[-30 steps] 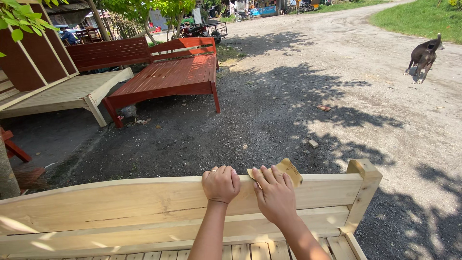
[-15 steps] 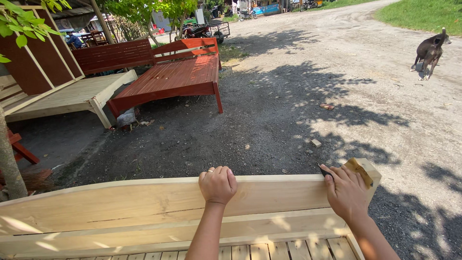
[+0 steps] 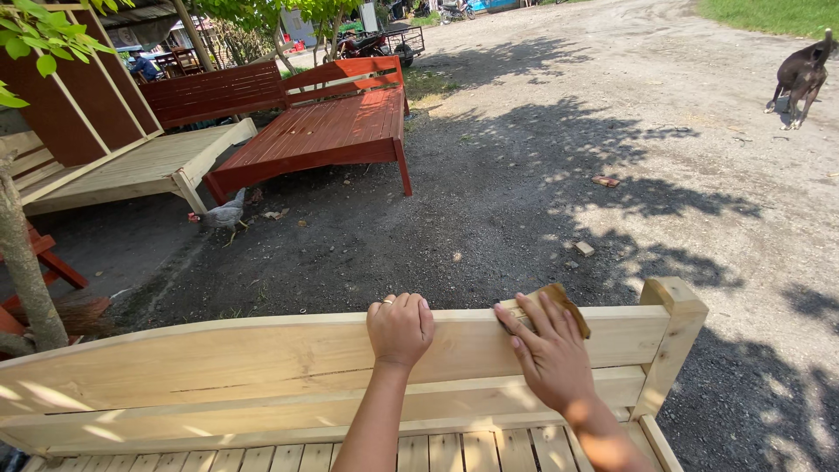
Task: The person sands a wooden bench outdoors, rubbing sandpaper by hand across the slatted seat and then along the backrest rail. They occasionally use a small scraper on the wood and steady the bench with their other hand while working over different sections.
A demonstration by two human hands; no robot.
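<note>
**A:** I'm looking down at an unpainted wooden headboard [image 3: 262, 367], and I'll place everything from its top rail. My right hand [image 3: 552, 358] lies flat against the near face of that rail, close to the corner post [image 3: 673, 345], and it presses a folded piece of sandpaper [image 3: 559, 306] over the top edge.

**B:** How do you judge that sandpaper will handle?

**A:** Light and limp, I'd say, a thin sheet with a gritty side, so it should bend round the edge and not slip much on bare wood. It needs a flat palm spread over it rather than a pinch, or it will crease. The rail itself looks stiff and heavy enough to stay put.

**B:** And the fingers?

**A:** On the right they are long and slightly fanned, laid over the sheet and pinning it to the rail, thumb out to the side. My left hand [image 3: 400, 328] sits further along the rail from the post, fingers curled down over the top edge in a closed hold on the wood.

**B:** Arm pose?

**A:** Both forearms run up from the slats [image 3: 454, 450] below the rail. The left one is nearly straight; the right one angles in from the post side, wrist bent back a little.

**B:** Anything beyond the rail?

**A:** Gravel, a red bed frame [image 3: 323, 131], a chicken [image 3: 223, 212] beside it, and a dog [image 3: 800, 79] far off.
</note>
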